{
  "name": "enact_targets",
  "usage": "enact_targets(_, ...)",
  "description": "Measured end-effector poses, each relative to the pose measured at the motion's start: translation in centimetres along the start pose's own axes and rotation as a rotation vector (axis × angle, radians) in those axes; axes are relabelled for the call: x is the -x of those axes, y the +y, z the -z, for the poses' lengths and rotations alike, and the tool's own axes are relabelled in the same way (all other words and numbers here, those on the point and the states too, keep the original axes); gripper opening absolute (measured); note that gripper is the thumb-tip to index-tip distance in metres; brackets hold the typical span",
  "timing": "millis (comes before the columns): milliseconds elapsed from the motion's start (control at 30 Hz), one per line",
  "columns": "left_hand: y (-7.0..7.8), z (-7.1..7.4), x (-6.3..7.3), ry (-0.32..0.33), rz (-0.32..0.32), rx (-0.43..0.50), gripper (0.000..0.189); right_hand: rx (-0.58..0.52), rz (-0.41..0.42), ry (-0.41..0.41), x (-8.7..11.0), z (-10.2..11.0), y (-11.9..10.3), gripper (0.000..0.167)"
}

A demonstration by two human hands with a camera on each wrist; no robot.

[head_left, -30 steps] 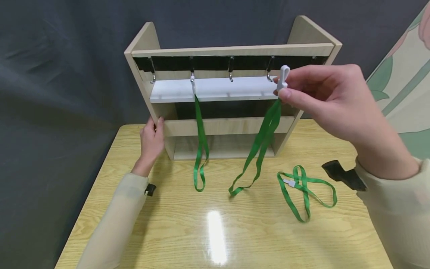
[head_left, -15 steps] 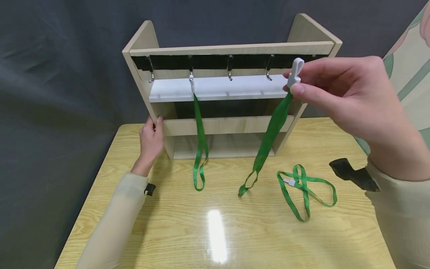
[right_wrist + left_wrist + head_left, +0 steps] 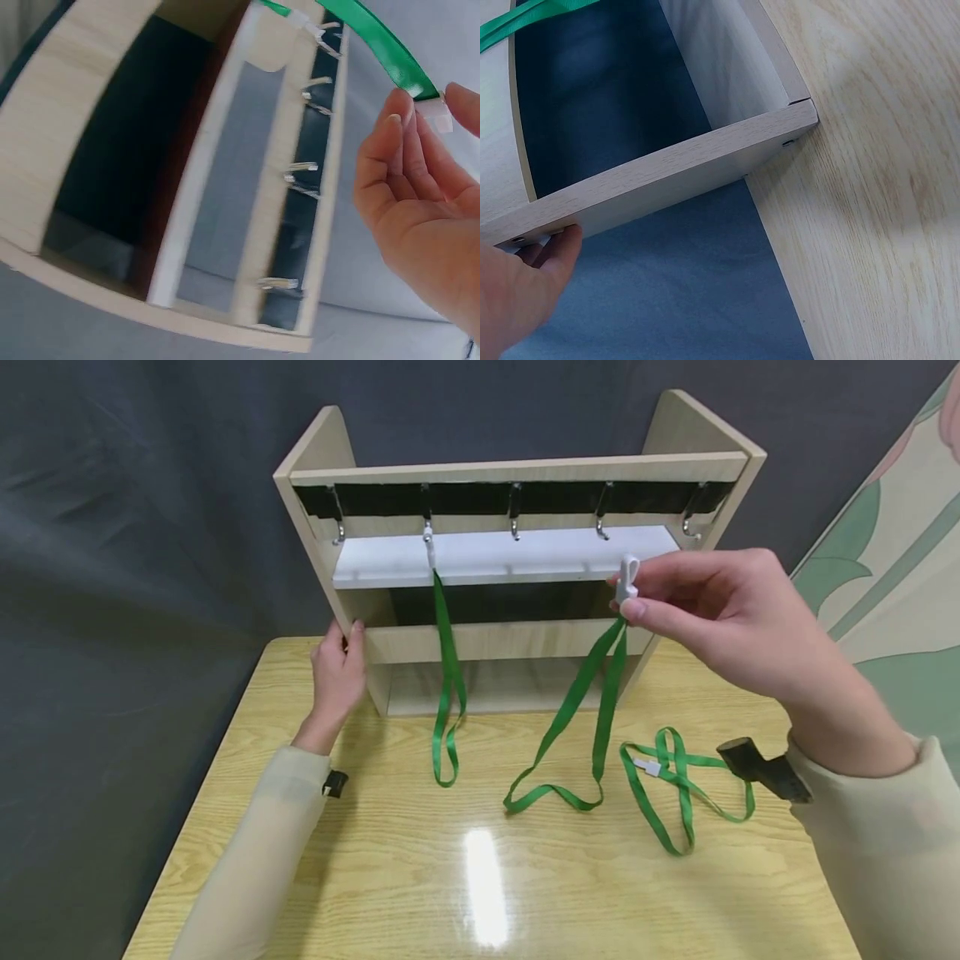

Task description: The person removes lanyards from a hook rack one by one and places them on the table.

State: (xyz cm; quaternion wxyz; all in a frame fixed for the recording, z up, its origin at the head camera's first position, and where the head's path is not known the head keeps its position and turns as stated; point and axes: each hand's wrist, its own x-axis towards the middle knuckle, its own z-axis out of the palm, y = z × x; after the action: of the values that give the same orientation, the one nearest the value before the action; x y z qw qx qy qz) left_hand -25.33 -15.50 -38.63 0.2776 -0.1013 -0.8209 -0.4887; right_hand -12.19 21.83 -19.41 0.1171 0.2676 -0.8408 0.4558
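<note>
In the head view, my right hand (image 3: 720, 610) pinches the white plastic clip (image 3: 627, 581) of a green lanyard (image 3: 573, 693) between thumb and fingers. Its strap loop hangs down in front of the wooden hook rack (image 3: 517, 641), apart from the hooks. Another green lanyard (image 3: 447, 668) hangs from the second hook from the left. My left hand (image 3: 337, 681) touches the rack's left side panel low down; in the left wrist view the fingers (image 3: 564, 247) press against its outer face. A third green lanyard (image 3: 682, 781) lies on the table at the right.
Several metal hooks (image 3: 515, 522) line a black strip under the rack's top rail. A white shelf (image 3: 495, 560) lies behind them. The rack stands on a wood-grain table (image 3: 375, 877), with a dark cloth (image 3: 150, 527) behind and a floral panel (image 3: 900, 585) at right.
My right hand rose slightly to the right with the lanyard, then came down and left. The strap twisted together and now hangs as a wider loop. My left hand stays in place.
</note>
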Motion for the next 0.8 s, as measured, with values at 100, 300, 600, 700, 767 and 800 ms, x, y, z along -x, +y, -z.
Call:
enact_targets(100,0.0,0.0,0.0,0.0,0.005,-0.002,0.039,0.063,-0.045,-0.027,0.2,-0.5,1.0,0.013)
enact_targets(300,0.0,-0.1,-0.1,0.001,0.008,-0.001,0.038,0.113,-0.104,-0.046,0.1,-1.5,3.3,0.018)
enact_targets(600,0.0,0.0,-0.1,-0.004,-0.004,0.007,0.039,0.096,-0.082,-0.069,0.4,-3.0,5.0,0.017)
enact_targets(700,-0.1,0.0,0.0,-0.009,-0.008,0.01,0.04,0.053,-0.104,-0.065,0.7,-3.3,5.1,0.018)
enact_targets(767,-0.2,0.0,0.0,-0.011,-0.009,0.008,0.04,0.011,-0.123,-0.08,0.9,-3.5,5.1,0.018)
enact_targets(800,-0.2,0.0,0.0,-0.011,-0.01,0.006,0.04,-0.012,-0.134,-0.091,1.1,-3.5,5.1,0.019)
